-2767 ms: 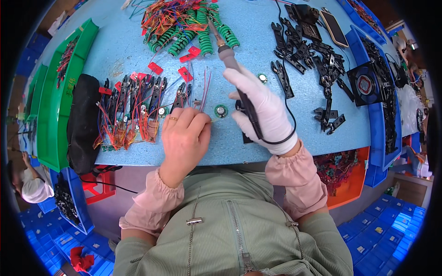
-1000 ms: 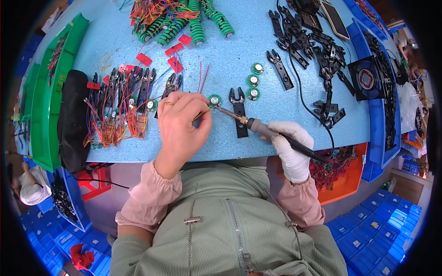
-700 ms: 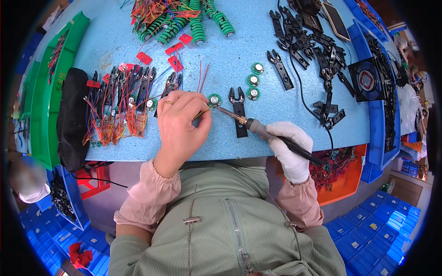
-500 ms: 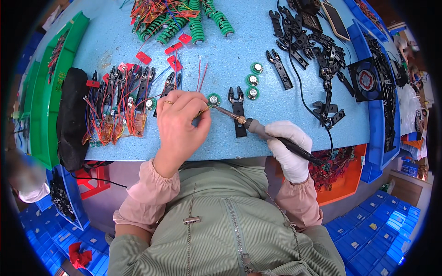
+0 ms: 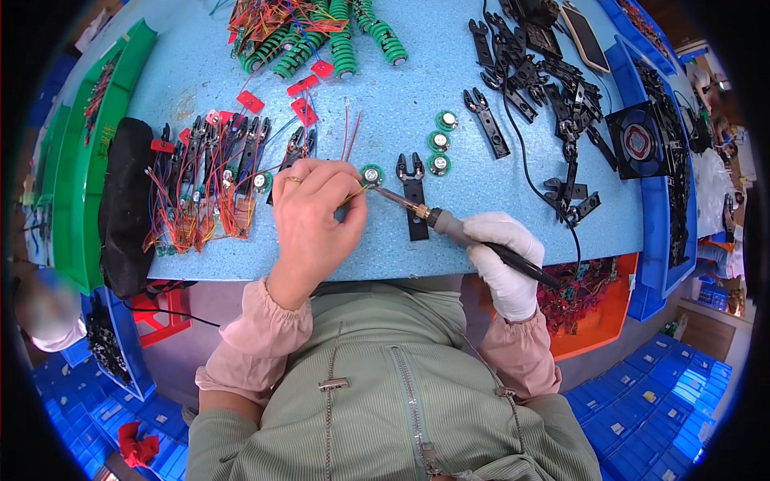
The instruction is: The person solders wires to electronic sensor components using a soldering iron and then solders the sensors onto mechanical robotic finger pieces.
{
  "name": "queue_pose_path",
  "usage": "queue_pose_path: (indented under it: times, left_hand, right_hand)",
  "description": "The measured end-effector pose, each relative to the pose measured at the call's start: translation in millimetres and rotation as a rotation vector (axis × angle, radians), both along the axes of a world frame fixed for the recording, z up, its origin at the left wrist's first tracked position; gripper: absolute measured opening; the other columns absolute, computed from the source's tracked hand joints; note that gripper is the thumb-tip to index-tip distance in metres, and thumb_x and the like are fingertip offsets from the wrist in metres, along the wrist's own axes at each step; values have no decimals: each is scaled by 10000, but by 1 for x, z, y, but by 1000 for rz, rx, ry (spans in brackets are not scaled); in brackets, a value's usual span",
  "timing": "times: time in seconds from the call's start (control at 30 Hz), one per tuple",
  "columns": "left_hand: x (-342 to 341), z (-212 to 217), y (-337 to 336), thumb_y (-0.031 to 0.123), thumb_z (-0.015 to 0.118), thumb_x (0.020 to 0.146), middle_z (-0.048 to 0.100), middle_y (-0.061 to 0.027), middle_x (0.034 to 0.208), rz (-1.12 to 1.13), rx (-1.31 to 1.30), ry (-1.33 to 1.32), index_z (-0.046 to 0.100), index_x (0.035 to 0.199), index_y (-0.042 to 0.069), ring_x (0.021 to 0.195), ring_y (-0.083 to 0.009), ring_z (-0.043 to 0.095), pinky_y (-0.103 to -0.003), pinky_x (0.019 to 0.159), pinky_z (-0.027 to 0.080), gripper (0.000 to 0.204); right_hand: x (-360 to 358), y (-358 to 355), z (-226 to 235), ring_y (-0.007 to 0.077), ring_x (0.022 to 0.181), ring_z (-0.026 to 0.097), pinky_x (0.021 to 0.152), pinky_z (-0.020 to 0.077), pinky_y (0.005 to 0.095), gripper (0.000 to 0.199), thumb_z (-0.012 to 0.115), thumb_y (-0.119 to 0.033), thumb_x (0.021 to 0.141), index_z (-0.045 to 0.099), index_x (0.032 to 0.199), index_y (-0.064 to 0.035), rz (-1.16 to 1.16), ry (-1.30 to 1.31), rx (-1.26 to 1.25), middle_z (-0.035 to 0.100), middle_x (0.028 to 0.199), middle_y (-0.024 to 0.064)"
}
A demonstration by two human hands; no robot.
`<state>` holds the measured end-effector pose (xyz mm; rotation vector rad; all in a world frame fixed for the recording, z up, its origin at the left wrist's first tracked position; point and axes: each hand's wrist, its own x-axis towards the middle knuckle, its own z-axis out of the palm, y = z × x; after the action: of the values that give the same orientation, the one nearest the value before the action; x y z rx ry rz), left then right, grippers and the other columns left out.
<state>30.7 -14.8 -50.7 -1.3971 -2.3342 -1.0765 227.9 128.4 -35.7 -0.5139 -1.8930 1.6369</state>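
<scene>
My right hand [image 5: 507, 260], in a white glove, is closed round the grey and black handle of a soldering iron [image 5: 446, 222]. Its tip meets the lower edge of a small round green speaker [image 5: 371, 174] lying on the table. From the left, my bare left hand [image 5: 319, 210] pinches a thin yellowish wire [image 5: 356, 193] whose end reaches that same edge; the exact joint is too small to make out. Under the iron's shaft lies a black forked plastic part [image 5: 414, 199]. Three more speakers [image 5: 439, 142] form a column beyond it.
Left of my hand are black parts with red and blue wires [image 5: 212, 192], beside a black pouch [image 5: 126, 208] and a green bin [image 5: 120, 68]. Green springs [image 5: 342, 52] lie at the back. Rightward are piled black parts [image 5: 565, 104], a cable [image 5: 525, 152], a fan [image 5: 639, 142] and blue bins [image 5: 656, 232].
</scene>
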Motion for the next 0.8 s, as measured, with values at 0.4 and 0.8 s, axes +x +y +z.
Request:
queue_pose_path:
  times: [0.4, 0.8]
  left_hand:
    - [1, 1, 0, 17, 707, 699, 701, 77, 961, -3, -19, 38, 629, 770, 127, 894, -176, 598, -344, 900, 401, 153]
    - [4, 4, 2, 15, 697, 700, 691, 68, 959, 13, -31, 70, 624, 792, 126, 894, -182, 600, -350, 906, 405, 161]
  right_hand:
    - [-5, 0, -4, 296, 879, 667, 812, 548, 364, 244, 671, -28, 865, 703, 1104, 9, -66, 233, -238, 682, 1072, 178]
    - [-10, 5, -8, 317, 812, 699, 725, 588, 376, 268, 673, -169, 966, 671, 1155, 22, 89, 227, 27, 671, 1045, 199]
